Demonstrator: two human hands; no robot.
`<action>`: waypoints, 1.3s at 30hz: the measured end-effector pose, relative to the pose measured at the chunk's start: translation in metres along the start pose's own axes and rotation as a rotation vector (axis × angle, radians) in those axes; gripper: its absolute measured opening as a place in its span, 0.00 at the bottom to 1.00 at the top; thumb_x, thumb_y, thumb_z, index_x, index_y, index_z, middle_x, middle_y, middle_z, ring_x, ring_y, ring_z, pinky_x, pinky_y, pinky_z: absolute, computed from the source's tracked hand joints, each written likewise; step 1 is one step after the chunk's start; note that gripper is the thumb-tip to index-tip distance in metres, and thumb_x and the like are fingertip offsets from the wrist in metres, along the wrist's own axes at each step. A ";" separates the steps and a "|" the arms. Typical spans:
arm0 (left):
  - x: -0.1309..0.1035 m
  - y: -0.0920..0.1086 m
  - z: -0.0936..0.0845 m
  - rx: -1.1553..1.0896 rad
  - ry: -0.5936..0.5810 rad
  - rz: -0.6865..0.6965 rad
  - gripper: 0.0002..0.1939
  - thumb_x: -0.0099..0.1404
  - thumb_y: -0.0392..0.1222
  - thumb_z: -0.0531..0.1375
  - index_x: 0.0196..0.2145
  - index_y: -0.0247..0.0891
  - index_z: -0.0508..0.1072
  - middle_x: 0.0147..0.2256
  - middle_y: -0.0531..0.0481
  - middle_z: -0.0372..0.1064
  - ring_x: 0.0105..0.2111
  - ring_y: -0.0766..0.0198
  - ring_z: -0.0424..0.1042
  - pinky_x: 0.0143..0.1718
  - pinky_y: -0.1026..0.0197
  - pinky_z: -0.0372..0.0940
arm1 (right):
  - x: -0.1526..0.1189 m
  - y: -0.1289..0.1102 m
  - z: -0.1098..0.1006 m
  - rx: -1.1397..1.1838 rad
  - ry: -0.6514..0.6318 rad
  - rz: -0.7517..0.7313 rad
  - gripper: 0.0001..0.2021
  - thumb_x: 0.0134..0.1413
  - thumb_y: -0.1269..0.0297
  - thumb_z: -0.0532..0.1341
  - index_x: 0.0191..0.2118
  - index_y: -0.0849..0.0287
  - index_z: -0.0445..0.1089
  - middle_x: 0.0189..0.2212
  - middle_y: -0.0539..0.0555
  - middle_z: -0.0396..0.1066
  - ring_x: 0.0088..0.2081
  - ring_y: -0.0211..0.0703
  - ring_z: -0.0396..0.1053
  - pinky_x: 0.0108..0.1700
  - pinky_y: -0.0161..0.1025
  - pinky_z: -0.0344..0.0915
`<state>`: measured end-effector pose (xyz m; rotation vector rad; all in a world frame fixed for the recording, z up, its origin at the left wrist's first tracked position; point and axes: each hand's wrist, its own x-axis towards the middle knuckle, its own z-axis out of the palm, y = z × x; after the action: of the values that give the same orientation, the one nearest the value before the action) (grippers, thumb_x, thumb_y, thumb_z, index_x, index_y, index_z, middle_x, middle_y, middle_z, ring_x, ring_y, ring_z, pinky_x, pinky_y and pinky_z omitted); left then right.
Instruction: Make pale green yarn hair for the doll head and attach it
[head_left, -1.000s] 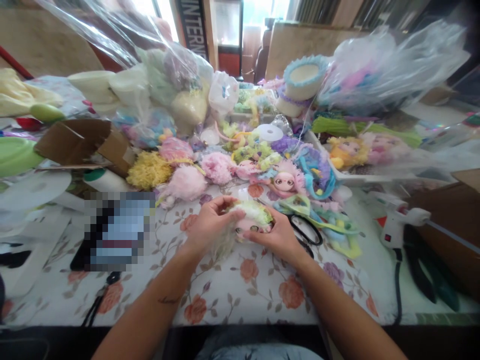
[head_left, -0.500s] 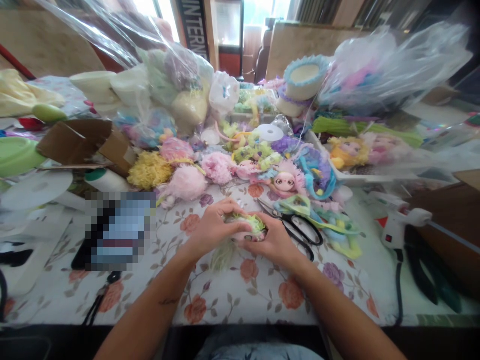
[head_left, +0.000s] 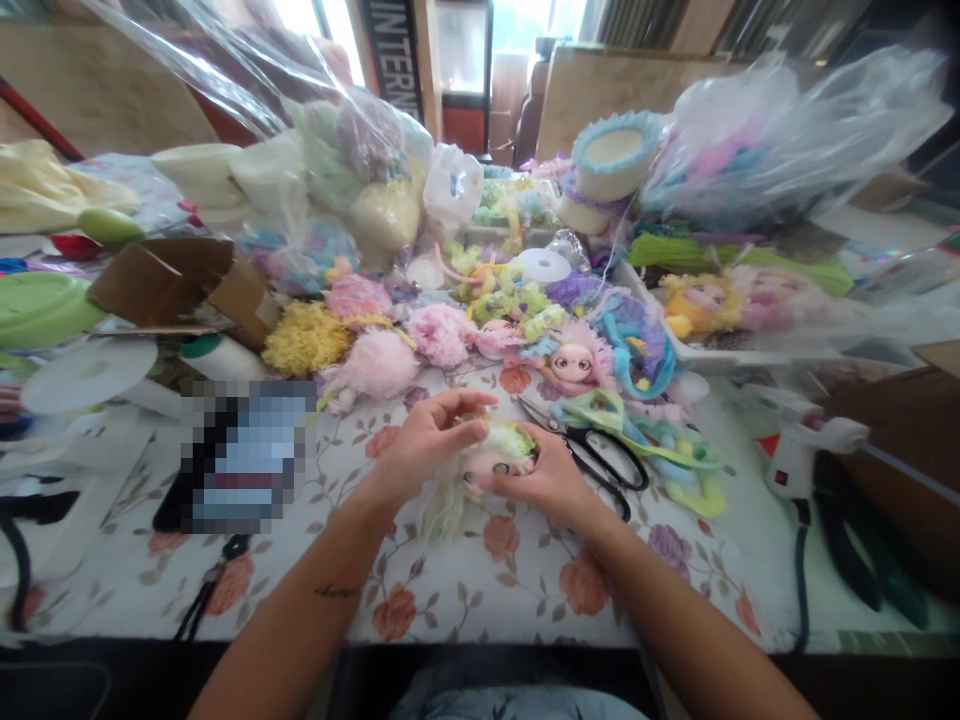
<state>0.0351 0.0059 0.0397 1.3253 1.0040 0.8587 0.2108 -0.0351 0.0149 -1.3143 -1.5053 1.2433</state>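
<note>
My right hand (head_left: 553, 482) is wrapped around a doll's head (head_left: 484, 468) with a pale pink face and light yellow-green hair. The face is tilted sideways, and one eye shows plainly near my right fingers. Pale strands of hair (head_left: 441, 512) hang from its left side onto the floral cloth. My left hand (head_left: 429, 440) is raised over the head's left side, fingers stretched out and thumb apart from them. Whether its thumb touches the hair I cannot tell. Black-handled scissors (head_left: 555, 426) lie just beyond my right hand, blades partly spread.
Doll heads, pompoms (head_left: 379, 362) and yarn pieces are heaped beyond my hands. Left lie a phone (head_left: 247, 455) and a cardboard box (head_left: 172, 285). At right are yellow-green ribbons (head_left: 686, 455), a white glue gun (head_left: 795, 450) with its cord, and a white tray (head_left: 720, 355).
My left hand has lifted off the doll's head and its fingers have spread, uncovering more of the face and hair. My right hand keeps its hold. The view has shifted slightly.
</note>
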 end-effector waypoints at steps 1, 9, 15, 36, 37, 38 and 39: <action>0.000 0.000 -0.002 -0.006 -0.011 -0.012 0.22 0.53 0.49 0.68 0.45 0.39 0.76 0.39 0.46 0.74 0.36 0.61 0.72 0.36 0.62 0.66 | 0.000 0.000 0.000 0.021 -0.008 0.013 0.17 0.39 0.60 0.72 0.36 0.59 0.71 0.27 0.47 0.68 0.29 0.38 0.65 0.32 0.34 0.62; 0.000 0.005 0.000 0.227 -0.074 0.041 0.13 0.53 0.46 0.69 0.36 0.40 0.78 0.36 0.49 0.75 0.38 0.59 0.73 0.40 0.60 0.66 | -0.002 -0.002 0.000 -0.048 -0.028 -0.031 0.16 0.40 0.60 0.71 0.36 0.58 0.71 0.28 0.48 0.68 0.30 0.39 0.64 0.31 0.35 0.61; 0.002 0.001 0.003 0.128 -0.041 0.038 0.14 0.51 0.45 0.70 0.35 0.38 0.78 0.34 0.49 0.73 0.35 0.61 0.71 0.36 0.63 0.66 | -0.003 -0.005 -0.002 -0.001 -0.021 0.014 0.15 0.37 0.60 0.72 0.31 0.58 0.71 0.24 0.46 0.66 0.27 0.37 0.62 0.29 0.34 0.59; 0.001 -0.011 0.008 -0.032 0.242 0.017 0.28 0.54 0.48 0.68 0.52 0.44 0.69 0.50 0.47 0.71 0.48 0.56 0.72 0.42 0.62 0.69 | 0.006 0.001 -0.006 0.449 0.131 0.038 0.23 0.35 0.53 0.74 0.41 0.54 0.75 0.34 0.50 0.76 0.35 0.46 0.73 0.40 0.41 0.72; 0.002 -0.010 0.008 -0.071 0.217 -0.016 0.29 0.54 0.49 0.68 0.53 0.46 0.69 0.52 0.46 0.70 0.49 0.55 0.72 0.42 0.62 0.69 | 0.007 0.001 -0.007 0.476 0.138 0.029 0.23 0.35 0.54 0.74 0.41 0.54 0.74 0.35 0.50 0.76 0.36 0.46 0.74 0.42 0.41 0.71; 0.003 -0.009 0.008 -0.096 0.197 -0.059 0.29 0.54 0.49 0.68 0.53 0.46 0.68 0.53 0.46 0.70 0.50 0.54 0.72 0.42 0.61 0.70 | 0.007 0.001 -0.007 0.495 0.145 0.022 0.23 0.36 0.54 0.74 0.42 0.54 0.74 0.36 0.51 0.76 0.38 0.47 0.74 0.43 0.41 0.71; 0.004 -0.007 0.008 -0.104 0.183 -0.105 0.30 0.53 0.50 0.69 0.53 0.46 0.69 0.53 0.46 0.71 0.50 0.53 0.72 0.42 0.61 0.71 | 0.008 0.001 -0.008 0.503 0.158 0.018 0.24 0.36 0.53 0.74 0.42 0.55 0.74 0.37 0.51 0.76 0.39 0.47 0.74 0.44 0.41 0.71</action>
<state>0.0436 0.0059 0.0327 1.1111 1.1449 0.9517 0.2173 -0.0259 0.0152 -1.0592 -0.9841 1.3809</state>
